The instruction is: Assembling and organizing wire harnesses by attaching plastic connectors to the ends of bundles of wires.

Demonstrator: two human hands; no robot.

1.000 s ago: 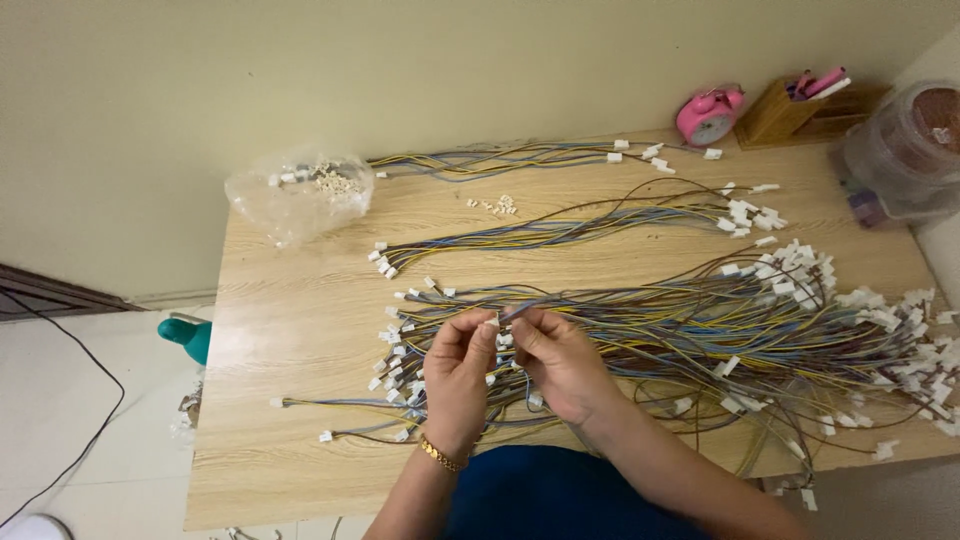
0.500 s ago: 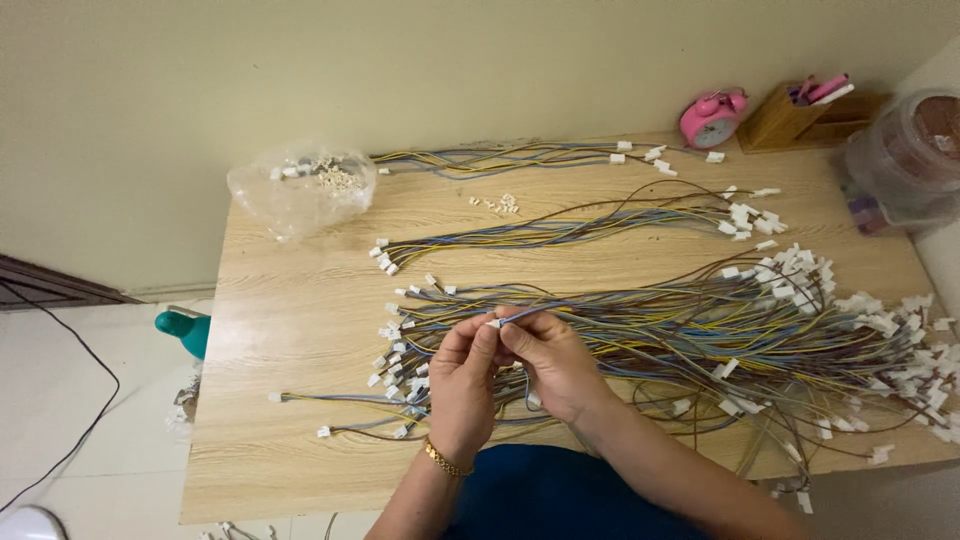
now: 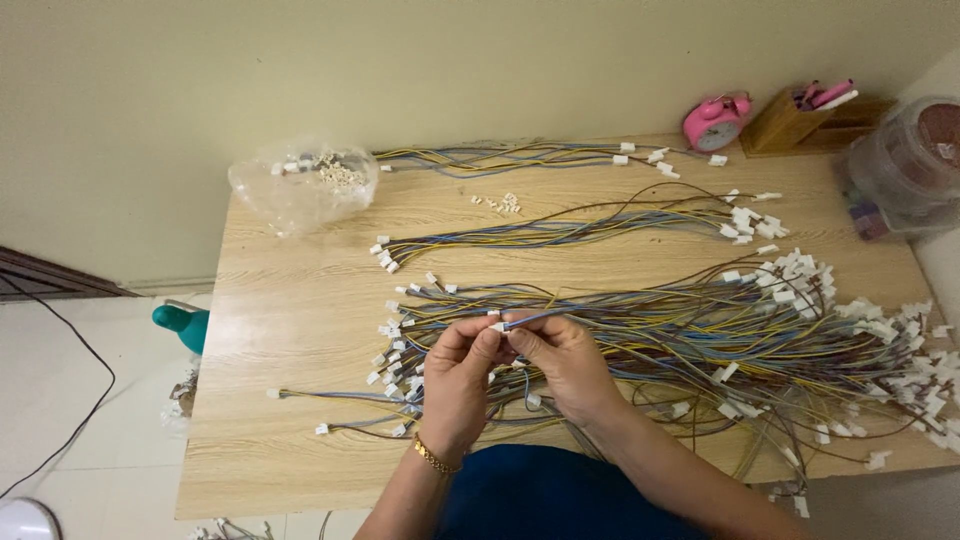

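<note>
Left hand [image 3: 455,385] and right hand [image 3: 560,365] pinching a white connector [image 3: 497,326] onto a wire set [image 3: 545,317], big finished pile [image 3: 700,335] alongside, loose connectors [image 3: 335,172] still bagged.

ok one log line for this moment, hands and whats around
left hand: pinches white connector | right hand: holds its blue wire | under hands: wire harness pile | wooden table | far left: plastic bag

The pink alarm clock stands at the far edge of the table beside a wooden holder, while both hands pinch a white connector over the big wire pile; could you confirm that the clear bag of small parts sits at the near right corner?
Not quite: in the head view the clear bag sits at the far left corner. The rest holds.
</note>
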